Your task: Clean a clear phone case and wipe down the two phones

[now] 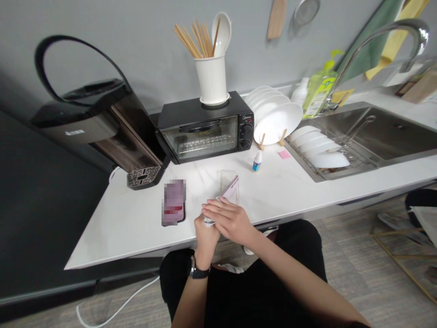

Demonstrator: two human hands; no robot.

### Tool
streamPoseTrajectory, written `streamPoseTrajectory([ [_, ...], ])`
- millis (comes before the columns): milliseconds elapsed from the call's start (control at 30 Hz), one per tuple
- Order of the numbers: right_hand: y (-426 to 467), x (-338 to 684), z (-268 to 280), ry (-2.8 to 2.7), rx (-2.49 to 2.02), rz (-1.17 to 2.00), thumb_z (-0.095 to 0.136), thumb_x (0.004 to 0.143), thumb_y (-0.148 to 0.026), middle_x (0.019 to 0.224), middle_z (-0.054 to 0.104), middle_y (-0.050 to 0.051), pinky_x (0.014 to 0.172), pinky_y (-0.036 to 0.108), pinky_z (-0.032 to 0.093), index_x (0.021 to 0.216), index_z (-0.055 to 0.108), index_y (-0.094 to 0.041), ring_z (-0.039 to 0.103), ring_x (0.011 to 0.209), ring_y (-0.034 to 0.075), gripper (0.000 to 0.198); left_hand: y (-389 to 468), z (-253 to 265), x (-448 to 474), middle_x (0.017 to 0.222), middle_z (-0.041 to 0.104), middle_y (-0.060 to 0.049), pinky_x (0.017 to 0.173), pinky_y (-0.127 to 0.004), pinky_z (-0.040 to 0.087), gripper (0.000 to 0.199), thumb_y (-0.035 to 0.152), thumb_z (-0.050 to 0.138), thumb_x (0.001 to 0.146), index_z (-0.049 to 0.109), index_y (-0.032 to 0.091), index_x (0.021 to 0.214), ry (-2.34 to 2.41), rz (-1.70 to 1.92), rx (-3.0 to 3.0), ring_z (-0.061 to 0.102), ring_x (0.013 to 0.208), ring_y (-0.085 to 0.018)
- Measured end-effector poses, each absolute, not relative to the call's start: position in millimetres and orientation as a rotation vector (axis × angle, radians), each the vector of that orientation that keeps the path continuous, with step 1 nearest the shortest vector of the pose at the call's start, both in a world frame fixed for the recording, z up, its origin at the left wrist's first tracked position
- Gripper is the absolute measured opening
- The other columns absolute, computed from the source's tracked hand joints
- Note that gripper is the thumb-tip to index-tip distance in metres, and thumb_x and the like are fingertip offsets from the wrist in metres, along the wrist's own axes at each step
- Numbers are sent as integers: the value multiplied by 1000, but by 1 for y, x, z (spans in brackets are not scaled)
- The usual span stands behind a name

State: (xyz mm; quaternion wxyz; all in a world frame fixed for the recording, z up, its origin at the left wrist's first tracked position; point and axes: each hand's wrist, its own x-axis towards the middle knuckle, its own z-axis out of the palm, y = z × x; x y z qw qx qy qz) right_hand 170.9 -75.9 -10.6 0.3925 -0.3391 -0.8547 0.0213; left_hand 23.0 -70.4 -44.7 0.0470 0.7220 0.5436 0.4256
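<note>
1. White counter (129, 237): it runs across the view in front of the person, and everything below stands on it, is set into it or is held over its near edge.
2. Black machine (112, 123): upright at the left end, with a raised loop handle and a slotted tray at its foot.
3. Steel sink (406, 132): set into the right part, with white bowls (327, 157) leaning in a row at its left side.
4. Toaster oven (167, 114): right of the machine, door closed, carrying a white holder (211, 79) of chopsticks and a spoon.
5. White plates (282, 120): standing in a rack between oven and sink.
6. Right hand (234, 218): laid across the top of the left one, fingers together and fairly straight; whether it pinches anything is hidden.
7. Left hand (206, 230): below the right, wearing a wristwatch (198, 269), curled around the near end of a phone, its fingertips mostly covered.
8. Lilac phone (231, 190): tilted, its far end sticking out beyond the right hand.
9. Pixelated lilac object (174, 202): lying left of the hands.
10. Clear case (225, 175): flat, partly behind the phone.
11. Small white-and-blue bottle (257, 162): upright, near the case.
12. Pink note (284, 155): just before the plate rack.
</note>
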Motion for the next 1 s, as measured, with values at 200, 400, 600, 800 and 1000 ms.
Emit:
streamPoseTrajectory([
  [200, -33, 222, -18, -2076, -909, 115, 46, 105, -12, 143, 77, 8, 131, 47, 46, 142, 72, -21, 66, 143, 20, 46, -72, -33, 28, 88, 85, -10, 66, -28, 60, 22, 24, 61, 102, 76, 18, 117, 1650, 1288, 2205, 81, 69, -23],
  [400, -11, 240, -22, -1862, -1259, 193, 45, 98, -8, 146, 75, 10, 127, 48, 50, 144, 71, -21, 67, 143, 23, 54, -70, -33, 30, 80, 83, -8, 61, -26, 54, 27, 38, 61, 107, 78, 18, 110, 1649, 1322, 2226, 79, 64, -21],
  [600, -35, 200, -25, -1779, -1276, 70, 43, 97, -5, 150, 73, 8, 130, 54, 48, 147, 70, -21, 58, 152, 26, 59, -71, -32, 31, 82, 84, -9, 60, -26, 54, 25, 36, 62, 105, 78, 18, 113, 1670, 1315, 2228, 79, 64, -22],
  [800, -72, 165, -20, -1988, -1002, 48, 47, 103, -13, 147, 74, -2, 132, 44, 46, 158, 59, -40, 62, 148, 19, 63, -70, -41, 25, 68, 78, -9, 56, -29, 54, 23, 11, 52, 91, 74, 17, 91, 1656, 1346, 2248, 75, 57, -23],
  [1000, -52, 199, -18, -2149, -822, 123, 46, 106, -14, 147, 75, 2, 131, 45, 47, 151, 67, -33, 64, 146, 19, 53, -71, -41, 23, 74, 81, -8, 58, -29, 55, 21, 13, 57, 91, 75, 16, 102, 1663, 1295, 2256, 76, 60, -24],
])
